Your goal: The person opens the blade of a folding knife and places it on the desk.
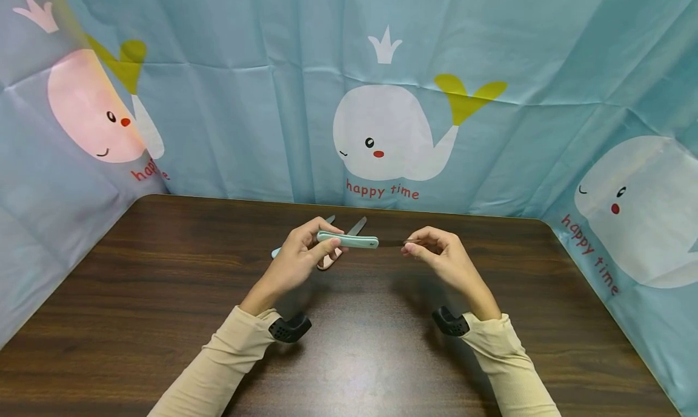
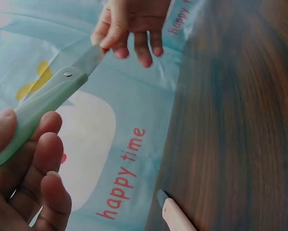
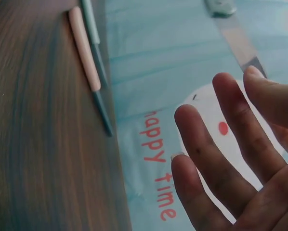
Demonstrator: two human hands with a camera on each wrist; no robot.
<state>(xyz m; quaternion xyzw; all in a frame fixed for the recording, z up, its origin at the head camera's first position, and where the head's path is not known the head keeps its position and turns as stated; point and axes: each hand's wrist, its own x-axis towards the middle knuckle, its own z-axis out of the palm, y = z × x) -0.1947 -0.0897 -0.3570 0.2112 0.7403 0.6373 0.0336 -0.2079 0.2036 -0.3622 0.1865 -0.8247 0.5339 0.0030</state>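
Broadly, what I see from the head view is a blue whale-print curtain (image 1: pixel 245 120) wrapping three sides of a dark wooden tabletop (image 1: pixel 163 296), and both of my operator's arms in cream sleeves reaching to the middle of it. The left hand (image 1: pixel 297 259) has its grip clamped round the mint-green handle of a folding knife (image 1: pixel 349 240), held clear of the tabletop between the two hands; the left wrist view shows the handle lying across curled fingers (image 2: pixel 50 159) with the thumb on top. The right hand (image 1: pixel 444 253) pinches the dark blade (image 1: pixel 392 243) near its tip between thumb and forefinger, the other fingers spread loosely. In my judgement the chief risk is the right hand's pinch on bare steel: if it slides along the edge, or the blade swings suddenly on its pivot (image 2: pixel 67 74), the fingertips could be cut, and a handle twisting in the left grip would cause the same. Two more knives lie on the tabletop just beyond the left hand, one with a pink handle (image 1: pixel 329 260), one with a pale blue handle (image 1: pixel 277 253), their blades pointing toward the curtain. They sit close under the held knife, so a dropped tool or a lowered hand would strike them.
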